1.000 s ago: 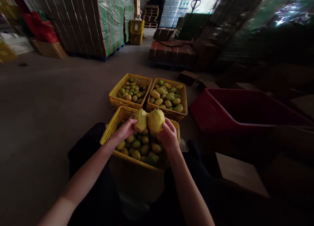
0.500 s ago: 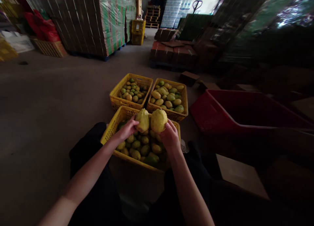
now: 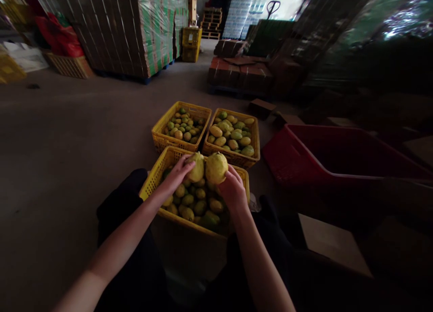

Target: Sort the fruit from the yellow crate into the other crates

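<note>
My left hand (image 3: 180, 172) is closed around a knobbly yellow-green fruit (image 3: 196, 168) that looks like a quince. A second, rounder fruit (image 3: 216, 167) of that kind sits in my right hand (image 3: 233, 189), whose fingers grip its right and lower side. Both fruits are held up side by side, very close together, above the nearest yellow crate (image 3: 189, 225). Smaller green and yellow fruits (image 3: 187, 199) fill the bottom of that crate, partly hidden by my hands.
Two more yellow crates of fruit, the left one (image 3: 157, 132) and the right one (image 3: 256, 140), stand just beyond. A red bin (image 3: 287, 158) is to the right, with cardboard (image 3: 333, 244) nearer me. Wrapped pallet stacks (image 3: 157, 30) and boxes (image 3: 255, 75) stand farther off.
My left hand has shifted its hold, with its fingers now higher over its fruit. The right hand's fruit has turned and moved slightly left and down. Both hands still hold their fruits.
</note>
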Action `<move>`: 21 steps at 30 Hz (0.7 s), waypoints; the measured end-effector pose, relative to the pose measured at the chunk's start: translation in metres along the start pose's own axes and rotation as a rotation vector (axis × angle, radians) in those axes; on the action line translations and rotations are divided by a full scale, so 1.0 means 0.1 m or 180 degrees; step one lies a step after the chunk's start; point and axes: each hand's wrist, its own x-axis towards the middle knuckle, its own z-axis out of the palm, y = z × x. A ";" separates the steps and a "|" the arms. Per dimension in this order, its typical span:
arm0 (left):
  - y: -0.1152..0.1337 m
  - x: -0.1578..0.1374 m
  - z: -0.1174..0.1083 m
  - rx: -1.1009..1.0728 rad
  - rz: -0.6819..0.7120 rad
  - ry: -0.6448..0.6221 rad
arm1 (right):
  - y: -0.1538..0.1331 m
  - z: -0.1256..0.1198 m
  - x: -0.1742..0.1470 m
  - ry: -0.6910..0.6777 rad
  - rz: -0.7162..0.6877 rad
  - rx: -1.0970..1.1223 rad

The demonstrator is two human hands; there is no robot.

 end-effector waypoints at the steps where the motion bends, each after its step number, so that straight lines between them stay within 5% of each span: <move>1: 0.05 -0.02 0.01 0.0044 -0.0006 -0.0089 | 0.01 0.00 0.00 0.0018 0.0005 -0.0002; 10: 0.09 -0.08 0.05 0.0571 0.0071 -0.0636 | 0.13 -0.02 -0.01 0.0255 0.0078 -0.0085; 15: 0.13 -0.12 0.12 0.1336 0.1439 -0.0195 | 0.09 0.01 0.00 0.0272 -0.0385 -0.0251; 17: 0.15 -0.13 0.12 0.1290 0.1644 -0.0135 | 0.08 0.02 -0.02 0.0254 -0.0613 -0.0324; 21: 0.10 -0.10 0.11 0.0583 0.1122 -0.0074 | 0.10 0.03 -0.04 0.0239 -0.0498 -0.0139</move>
